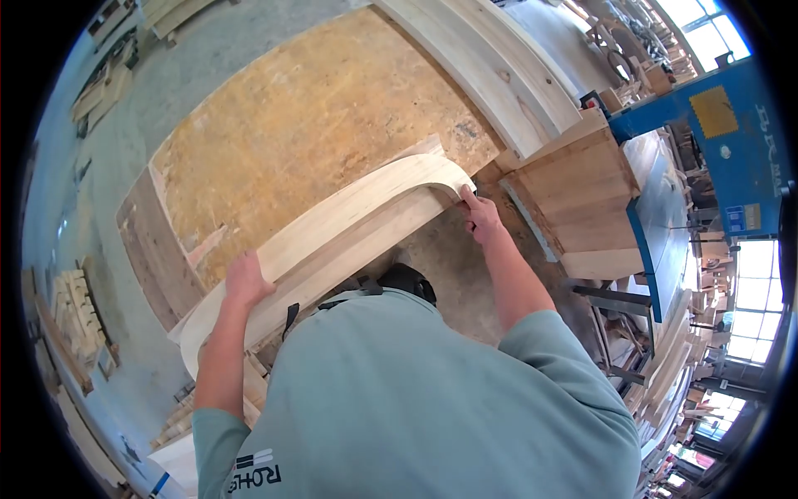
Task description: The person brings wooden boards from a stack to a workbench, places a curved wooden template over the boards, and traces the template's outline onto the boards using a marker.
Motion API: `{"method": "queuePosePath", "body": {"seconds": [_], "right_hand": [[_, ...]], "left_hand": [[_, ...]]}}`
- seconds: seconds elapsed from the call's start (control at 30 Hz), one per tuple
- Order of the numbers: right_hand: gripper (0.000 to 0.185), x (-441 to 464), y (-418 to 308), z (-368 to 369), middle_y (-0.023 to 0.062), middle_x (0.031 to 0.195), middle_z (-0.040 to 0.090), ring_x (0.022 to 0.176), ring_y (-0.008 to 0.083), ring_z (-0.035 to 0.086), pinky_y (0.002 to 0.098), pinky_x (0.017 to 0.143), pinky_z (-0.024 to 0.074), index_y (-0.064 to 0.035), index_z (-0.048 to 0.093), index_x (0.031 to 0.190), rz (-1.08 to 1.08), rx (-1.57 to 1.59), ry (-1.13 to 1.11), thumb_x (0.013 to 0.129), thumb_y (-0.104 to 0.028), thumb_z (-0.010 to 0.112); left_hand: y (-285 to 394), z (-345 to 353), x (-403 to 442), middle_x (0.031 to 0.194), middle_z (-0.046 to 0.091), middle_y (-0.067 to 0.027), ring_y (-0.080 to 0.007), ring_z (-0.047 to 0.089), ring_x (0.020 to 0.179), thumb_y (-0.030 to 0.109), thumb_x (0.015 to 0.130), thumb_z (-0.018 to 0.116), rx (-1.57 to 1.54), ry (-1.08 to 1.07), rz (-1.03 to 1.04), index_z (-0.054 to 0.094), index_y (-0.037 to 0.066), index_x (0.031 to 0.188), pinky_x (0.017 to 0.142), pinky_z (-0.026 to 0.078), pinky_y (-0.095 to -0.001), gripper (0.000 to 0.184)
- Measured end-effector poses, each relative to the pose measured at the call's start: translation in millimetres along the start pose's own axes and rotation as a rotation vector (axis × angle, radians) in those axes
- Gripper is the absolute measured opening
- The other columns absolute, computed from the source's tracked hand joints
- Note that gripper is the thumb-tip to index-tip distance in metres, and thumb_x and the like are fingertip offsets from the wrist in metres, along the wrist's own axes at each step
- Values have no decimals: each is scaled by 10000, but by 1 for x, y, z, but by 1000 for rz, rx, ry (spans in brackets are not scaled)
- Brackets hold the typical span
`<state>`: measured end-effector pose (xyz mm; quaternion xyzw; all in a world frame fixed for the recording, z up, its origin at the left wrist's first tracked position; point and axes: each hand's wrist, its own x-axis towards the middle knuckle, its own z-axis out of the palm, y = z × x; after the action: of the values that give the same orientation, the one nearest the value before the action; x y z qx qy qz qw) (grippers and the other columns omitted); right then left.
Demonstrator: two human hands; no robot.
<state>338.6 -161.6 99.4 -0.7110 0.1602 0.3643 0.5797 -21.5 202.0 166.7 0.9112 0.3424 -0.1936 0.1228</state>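
Observation:
A pale curved wooden piece, bowed with rounded ends, lies slantwise near the front of the worktable. My left hand grips its left portion from above, the thumb pointing right and the other fingers largely hidden. At the right end, my right hand pinches the curved tip between thumb and fingers. Beneath and beside the curve runs a straight wooden board on the side nearest my body. Whether the two pieces are joined, I cannot tell.
The worn yellowish tabletop spreads beyond the piece. Long boards lie along its far right edge. To the right stands a blue machine with a metal table and a wooden box-like panel. Stacked wood pieces sit on the floor at left.

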Motion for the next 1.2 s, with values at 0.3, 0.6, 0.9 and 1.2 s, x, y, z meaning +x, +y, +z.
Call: {"method": "queuePosePath", "body": {"seconds": [0.3, 0.6, 0.9, 1.2], "right_hand": [[494, 6, 0, 1, -1, 684, 520, 438, 82, 352, 266, 393, 277, -22, 624, 867, -54, 17, 3, 834, -496, 760], [507, 12, 8, -5, 19, 676, 554, 443, 104, 395, 276, 402, 299, -15, 656, 834, -55, -55, 13, 809, -508, 772], [434, -22, 28, -35, -39, 573, 433, 441, 87, 377, 265, 421, 297, -54, 629, 852, -73, -59, -50, 864, -475, 730], [369, -49, 53, -59, -60, 571, 397, 453, 75, 350, 252, 432, 265, -108, 577, 844, 100, 83, -137, 857, -433, 750]], "left_hand": [[5, 2, -3, 1071, 639, -227, -375, 615, 1046, 241, 602, 841, 8, 9, -36, 562, -18, 1097, 924, 505, -435, 625], [19, 2, -18, 1177, 597, -219, -369, 563, 1132, 216, 607, 843, 12, 111, -99, 538, 6, 1185, 982, 466, -428, 686], [21, 20, -54, 1242, 563, -186, -356, 518, 1198, 180, 609, 842, 72, 347, -18, 488, 15, 1286, 1044, 399, -457, 781], [24, 31, -90, 1178, 565, -179, -355, 532, 1137, 208, 601, 841, 57, 142, -61, 492, 35, 1271, 1006, 408, -451, 775]]}}
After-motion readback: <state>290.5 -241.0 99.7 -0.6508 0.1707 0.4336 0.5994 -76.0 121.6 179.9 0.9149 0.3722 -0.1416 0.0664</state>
